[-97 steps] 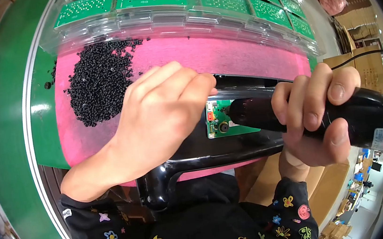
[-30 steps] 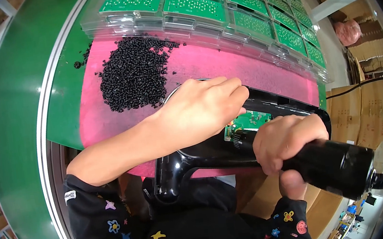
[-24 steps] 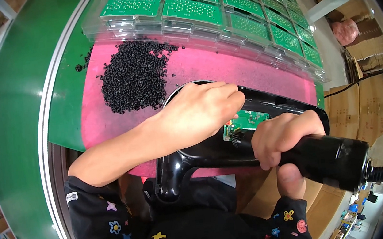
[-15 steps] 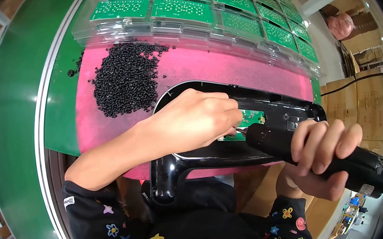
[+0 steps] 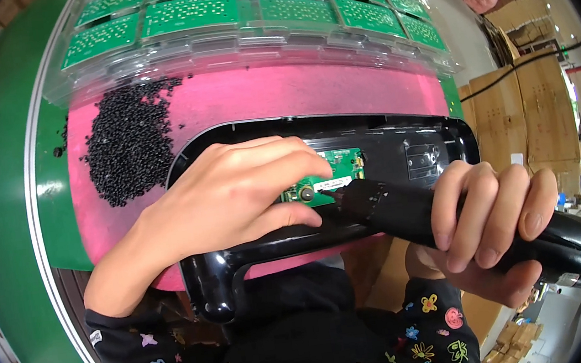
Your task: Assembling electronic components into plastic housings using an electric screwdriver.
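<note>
Head view: two hands work on a black housing (image 5: 401,142) lying on a pink mat (image 5: 281,96).

The left hand (image 5: 235,198) lies flat over the housing, fingers loosely curved and pressing down beside a small green board (image 5: 336,169) seated inside it; it grasps nothing. The right hand (image 5: 485,220) is wrapped tight around a black driver (image 5: 408,207), whose tip meets the board's lower edge. A heap of black screws (image 5: 125,143) sits on the mat just left of the housing. Clear trays of green boards (image 5: 249,10) line the mat's far edge.
</note>
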The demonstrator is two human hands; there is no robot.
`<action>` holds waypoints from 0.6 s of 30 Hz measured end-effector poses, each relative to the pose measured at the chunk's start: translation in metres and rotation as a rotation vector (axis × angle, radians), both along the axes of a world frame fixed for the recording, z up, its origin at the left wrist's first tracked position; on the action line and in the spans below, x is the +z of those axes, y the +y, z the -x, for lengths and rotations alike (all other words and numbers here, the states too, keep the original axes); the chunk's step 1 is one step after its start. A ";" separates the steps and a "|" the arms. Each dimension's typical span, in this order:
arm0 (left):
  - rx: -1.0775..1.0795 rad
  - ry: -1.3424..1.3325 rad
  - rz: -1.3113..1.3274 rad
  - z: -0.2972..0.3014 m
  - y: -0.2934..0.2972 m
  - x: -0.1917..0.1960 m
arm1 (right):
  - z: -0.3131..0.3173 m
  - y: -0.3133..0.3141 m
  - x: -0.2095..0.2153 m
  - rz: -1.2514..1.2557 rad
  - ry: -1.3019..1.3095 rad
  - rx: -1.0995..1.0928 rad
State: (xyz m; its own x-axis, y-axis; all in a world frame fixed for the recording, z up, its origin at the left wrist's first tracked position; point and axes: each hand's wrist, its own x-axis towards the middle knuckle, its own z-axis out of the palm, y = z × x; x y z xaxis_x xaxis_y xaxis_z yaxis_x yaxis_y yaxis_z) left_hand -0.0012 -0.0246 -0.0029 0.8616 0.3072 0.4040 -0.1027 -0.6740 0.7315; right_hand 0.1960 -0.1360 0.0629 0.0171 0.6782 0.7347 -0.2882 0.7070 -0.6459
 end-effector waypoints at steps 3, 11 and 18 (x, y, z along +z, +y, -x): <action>0.034 0.076 -0.003 0.001 0.001 0.006 | -0.011 -0.009 0.004 0.128 -0.059 -0.126; 0.070 0.260 -0.179 -0.001 -0.002 0.003 | -0.024 -0.020 -0.012 0.327 -0.096 -0.278; 0.068 0.288 -0.183 -0.002 -0.003 0.004 | -0.029 -0.011 -0.022 0.337 -0.043 -0.199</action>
